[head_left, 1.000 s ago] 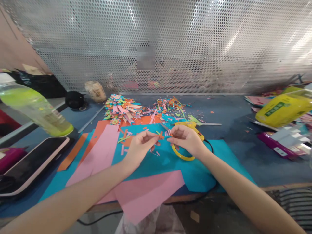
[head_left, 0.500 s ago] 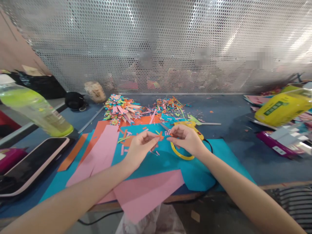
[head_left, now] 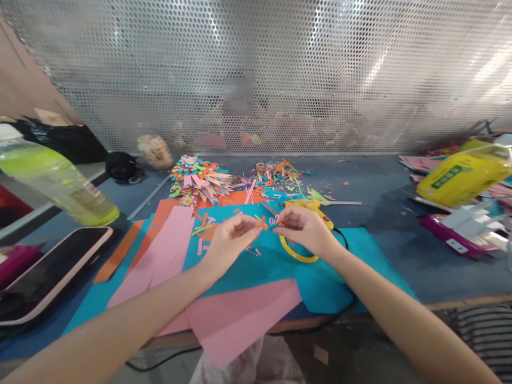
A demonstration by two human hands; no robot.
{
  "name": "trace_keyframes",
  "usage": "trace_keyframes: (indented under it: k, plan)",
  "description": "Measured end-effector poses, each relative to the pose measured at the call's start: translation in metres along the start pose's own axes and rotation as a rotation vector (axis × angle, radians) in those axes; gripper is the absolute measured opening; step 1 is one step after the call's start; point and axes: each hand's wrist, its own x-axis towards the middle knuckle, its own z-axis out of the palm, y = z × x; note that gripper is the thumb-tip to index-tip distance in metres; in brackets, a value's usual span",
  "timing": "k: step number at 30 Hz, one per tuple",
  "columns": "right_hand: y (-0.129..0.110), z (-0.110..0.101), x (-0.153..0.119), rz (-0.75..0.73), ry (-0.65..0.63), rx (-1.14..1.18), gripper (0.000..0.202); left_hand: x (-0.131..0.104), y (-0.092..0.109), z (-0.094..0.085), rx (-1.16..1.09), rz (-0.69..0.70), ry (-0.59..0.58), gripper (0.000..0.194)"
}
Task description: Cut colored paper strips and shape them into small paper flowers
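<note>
With the clock centred between the two hands and twelve at the perforated metal screen (head_left: 280, 64), a tilted-looking bottle of green liquid (head_left: 60, 178) is seen just past nine, and a black device with a pink rim (head_left: 56, 272) is laid between eight and nine. A black round object (head_left: 121, 167) is placed between nine and ten, with a jar (head_left: 155, 151) beside it toward ten. Nearer nine, pink paper strips (head_left: 172, 234) are overlapped on orange and teal paper. At ten, a layered cluster of colored paper (head_left: 198, 178) is heaped.

By the left hand (head_left: 232, 237), a small orange paper piece (head_left: 262, 224) is pinched between thumb and fingers, above the teal sheet (head_left: 240, 274), at the clock's centre. Around six, a pink sheet (head_left: 248, 314) is hung over the table edge. At twelve, thin paper scraps (head_left: 276, 173) are scattered.

The thumb and fingers of the right hand (head_left: 306, 229) are brought close together; whether anything is gripped there cannot be told. Beyond it, toward two, a yellow glue gun (head_left: 302, 204) is partly hidden; a yellow loop (head_left: 302, 260) is seen at four. Before three, a yellow packet (head_left: 452, 181) is set; at three, a purple packet (head_left: 452, 234).
</note>
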Motion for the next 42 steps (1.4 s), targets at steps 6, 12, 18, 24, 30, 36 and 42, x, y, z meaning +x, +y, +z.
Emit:
trace_keyframes:
  k: [6, 12, 18, 24, 30, 36, 42]
  plan:
    - [-0.0008, 0.0007, -0.0017, -0.011, -0.015, 0.026, 0.027, -0.0020, -0.0012, 0.0003, -0.006, -0.018, -0.002, 0.017]
    - [-0.0021, 0.0007, -0.0022, -0.020, -0.020, 0.005, 0.026, -0.0028, 0.0015, 0.0016, -0.002, -0.034, 0.002, 0.018]
    - [-0.0020, 0.0007, -0.0018, -0.037, -0.019, -0.004, 0.025, -0.0038, 0.0015, 0.0009, 0.010, -0.021, 0.009, 0.017]
    - [-0.0042, 0.0014, -0.0023, -0.074, -0.016, -0.005, 0.024, -0.0042, 0.0044, 0.0027, -0.051, -0.029, 0.005, 0.020]
    - [-0.0056, 0.0024, -0.0040, -0.065, -0.023, 0.002, 0.023, -0.0048, 0.0057, 0.0043, -0.087, -0.043, -0.027, 0.018]
    - [-0.0040, 0.0016, -0.0033, -0.083, -0.020, -0.022, 0.023, -0.0054, 0.0060, 0.0024, -0.094, -0.008, -0.015, 0.025]
    - [-0.0079, -0.0003, -0.0048, -0.276, 0.012, -0.131, 0.012, -0.0056, 0.0071, -0.0033, -0.154, -0.095, -0.052, 0.029]
